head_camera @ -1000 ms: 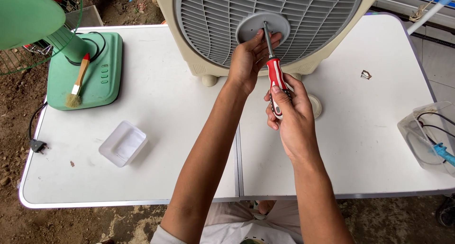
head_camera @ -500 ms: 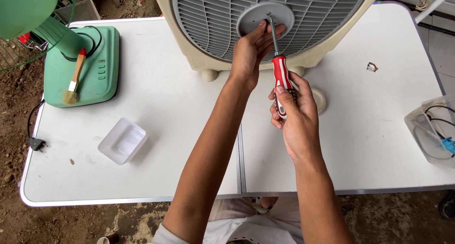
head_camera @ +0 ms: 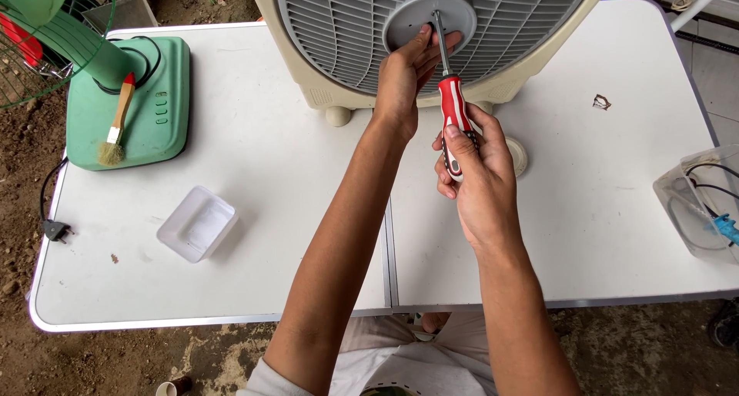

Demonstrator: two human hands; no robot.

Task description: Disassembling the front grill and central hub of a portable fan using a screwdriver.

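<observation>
Red-and-white striped screwdriver [head_camera: 456, 123], grey-grilled beige fan [head_camera: 346, 26], green stand [head_camera: 142, 103].
</observation>
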